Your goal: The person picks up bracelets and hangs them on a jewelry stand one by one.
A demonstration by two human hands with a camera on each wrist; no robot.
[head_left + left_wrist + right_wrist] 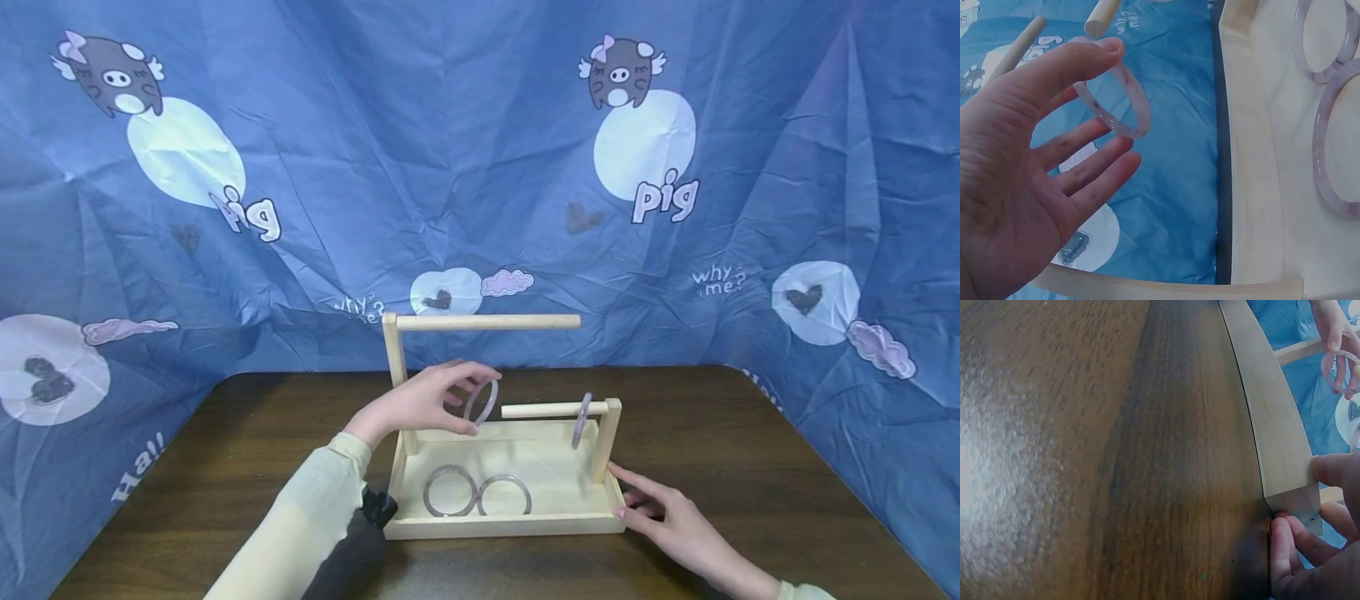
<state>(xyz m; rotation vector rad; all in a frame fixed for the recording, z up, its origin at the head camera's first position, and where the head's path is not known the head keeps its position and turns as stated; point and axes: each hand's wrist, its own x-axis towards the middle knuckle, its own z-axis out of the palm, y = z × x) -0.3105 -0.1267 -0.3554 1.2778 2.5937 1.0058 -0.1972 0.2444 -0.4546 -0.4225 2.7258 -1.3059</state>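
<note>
My left hand [427, 400] pinches a pale lilac bangle [1139, 103] between thumb and fingers, above the tray and left of the short bar's free end. The wooden bracelet stand [510, 527] has a shallow tray, a tall long bar [487, 322] and a lower short bar [540, 410]. One bangle [581, 423] hangs on the short bar near its post. Inside the tray, a left bangle [427, 492] and a right bangle [528, 498] lie side by side. My right hand [675, 525] grips the tray's front right corner, thumb on the front wall and fingers at the end wall.
The stand rests on a dark brown wooden table [750, 467]. Behind and around the table hangs a blue cloth [480, 208] with pig prints. A black strap or device [378, 507] sits at my left wrist, close to the tray's left end.
</note>
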